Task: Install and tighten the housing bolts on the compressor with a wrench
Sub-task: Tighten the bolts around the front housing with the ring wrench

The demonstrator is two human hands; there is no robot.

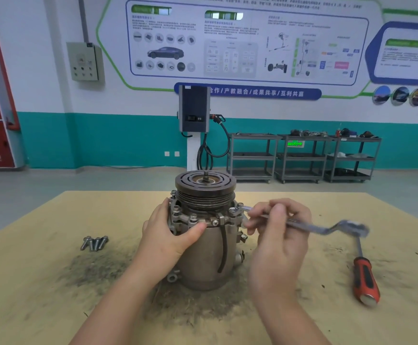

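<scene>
- The compressor [204, 235] stands upright on the bench [41, 282], between the two hands.
- The left hand [170, 235] grips its flange, thumb across the front.
- The right hand [277, 227] holds the wrench [302, 224], its ring end apparently on a housing bolt [232, 210].
- Spare bolts [94, 242] lie left of the left hand; a screwdriver [364, 272] lies right of the right hand.
</scene>
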